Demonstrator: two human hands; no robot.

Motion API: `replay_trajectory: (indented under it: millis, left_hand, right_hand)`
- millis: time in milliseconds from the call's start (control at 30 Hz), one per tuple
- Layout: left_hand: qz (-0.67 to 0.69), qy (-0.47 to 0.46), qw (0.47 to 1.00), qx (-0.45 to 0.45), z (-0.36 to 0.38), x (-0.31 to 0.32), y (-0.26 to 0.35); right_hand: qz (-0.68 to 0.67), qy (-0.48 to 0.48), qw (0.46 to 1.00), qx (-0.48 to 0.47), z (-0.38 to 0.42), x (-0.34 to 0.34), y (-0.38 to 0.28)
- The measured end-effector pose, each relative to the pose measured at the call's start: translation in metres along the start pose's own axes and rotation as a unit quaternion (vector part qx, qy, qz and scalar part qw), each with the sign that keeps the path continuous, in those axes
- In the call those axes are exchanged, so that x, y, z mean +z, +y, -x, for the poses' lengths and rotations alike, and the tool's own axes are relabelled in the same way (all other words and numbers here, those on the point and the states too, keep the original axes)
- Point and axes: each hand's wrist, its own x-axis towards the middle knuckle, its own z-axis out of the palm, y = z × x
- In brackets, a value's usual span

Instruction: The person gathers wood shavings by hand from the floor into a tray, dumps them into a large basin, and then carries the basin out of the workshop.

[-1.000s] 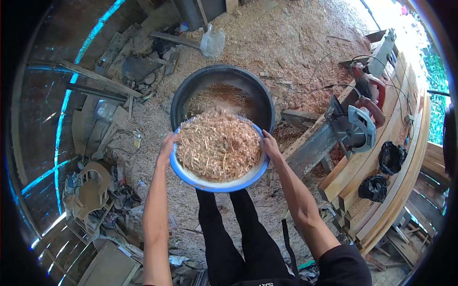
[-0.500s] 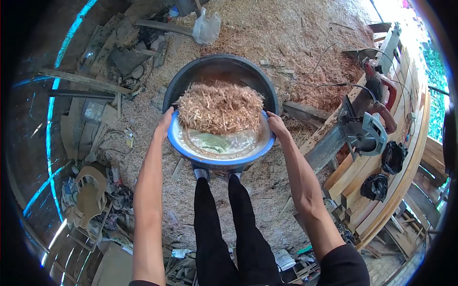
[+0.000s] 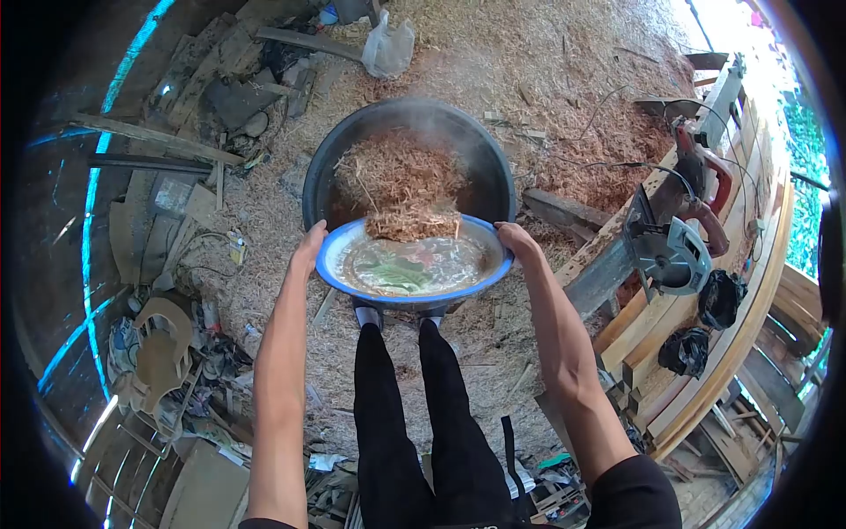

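Note:
Between my two hands is a blue-rimmed basin (image 3: 414,295), pale inside with a green leaf-like pattern on its bottom. It tilts away from me over the near rim of a large black tub (image 3: 322,167). Wood shavings (image 3: 405,181) slide off the basin's far edge into the tub, and fine dust rises there. My left hand (image 3: 308,244) is closed on the left rim. On the right rim, my right hand (image 3: 517,240) is closed likewise. The fingers under the basin are hidden.
Shavings cover the floor (image 3: 529,53). To my right a circular saw (image 3: 674,251) lies on stacked boards (image 3: 749,291), with black plastic bags (image 3: 687,348) beside it. A clear plastic bag (image 3: 388,48) lies ahead. Scrap wood (image 3: 167,141) and clutter line the left wall.
Most of the shavings have slid out of the basin into the black tub, baring the basin's patterned bottom. Dust has risen over the tub. Both hands keep their hold on the rim.

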Motion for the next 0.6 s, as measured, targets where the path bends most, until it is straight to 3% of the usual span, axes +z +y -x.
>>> replay_trajectory:
  millis: [33, 67, 300, 367, 400, 467, 500, 533, 600]
  left_hand:
    - [0.001, -0.001, 1.000, 0.003, -0.003, -0.002, -0.003]
    - [-0.030, -0.002, 0.999, -0.015, -0.017, -0.012, -0.014]
    - [-0.007, 0.002, 1.000, 0.013, 0.013, -0.005, -0.018]
    - [-0.024, -0.002, 0.999, -0.028, 0.025, -0.001, -0.020]
    - [-0.044, -0.007, 0.996, -0.072, 0.029, 0.000, -0.022]
    - [-0.035, -0.009, 0.998, -0.051, 0.035, 0.001, -0.033]
    - [-0.026, -0.011, 0.999, -0.035, 0.039, 0.001, -0.042]
    - [-0.017, -0.013, 1.000, -0.019, 0.045, 0.000, -0.050]
    - [0.006, -0.011, 1.000, -0.001, 0.042, -0.007, -0.079]
  right_hand:
    - [0.180, -0.024, 0.983, -0.032, -0.005, -0.005, -0.003]
    - [0.354, -0.048, 0.932, -0.062, -0.008, -0.008, -0.004]
    - [0.187, 0.016, 0.970, -0.156, -0.028, -0.017, 0.020]
    - [0.397, -0.061, 0.915, -0.033, -0.016, -0.018, 0.000]
    - [0.397, -0.058, 0.915, -0.036, -0.002, -0.020, -0.008]
    - [0.214, 0.021, 0.977, -0.015, 0.031, -0.025, -0.013]
    - [0.217, -0.019, 0.976, 0.007, 0.045, -0.027, -0.021]
    - [0.149, 0.011, 0.989, 0.019, 0.064, -0.023, -0.026]
    - [0.350, -0.028, 0.934, -0.070, 0.033, -0.012, 0.015]
